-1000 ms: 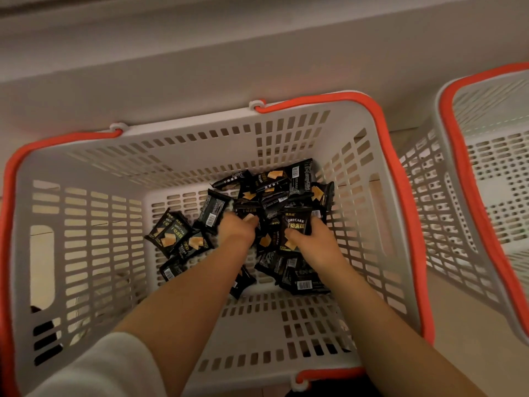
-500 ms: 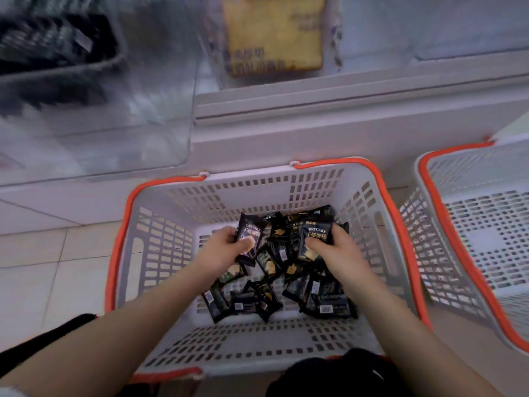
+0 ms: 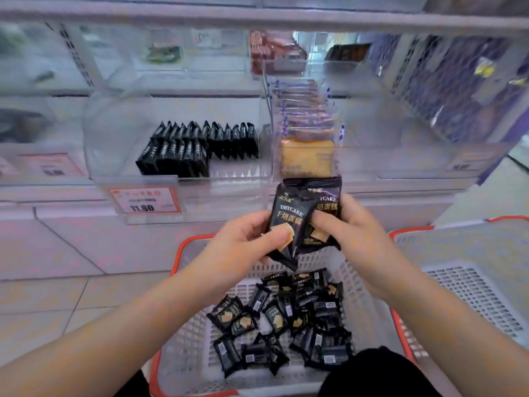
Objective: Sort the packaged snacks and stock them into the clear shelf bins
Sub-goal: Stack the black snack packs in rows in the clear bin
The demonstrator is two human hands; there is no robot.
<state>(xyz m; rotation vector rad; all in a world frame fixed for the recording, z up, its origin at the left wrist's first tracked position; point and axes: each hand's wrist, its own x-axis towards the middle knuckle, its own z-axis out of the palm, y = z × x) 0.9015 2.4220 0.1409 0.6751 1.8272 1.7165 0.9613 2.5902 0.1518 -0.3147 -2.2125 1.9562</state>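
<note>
Both hands, left hand (image 3: 246,239) and right hand (image 3: 347,224), pinch black snack packs (image 3: 303,219) above the basket (image 3: 183,356), just below the clear bin (image 3: 177,144); they look light, crinkly and slippery, so I'd hold them by the flat sides.

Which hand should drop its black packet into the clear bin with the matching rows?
Left, probably. The left hand holds its black packet nearer the clear bin, up-left; the right hand would cross over.

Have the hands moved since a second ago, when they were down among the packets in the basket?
Yes. Both hands, left and right, have come up out of the basket, each gripping a black packet above its rim.
</note>
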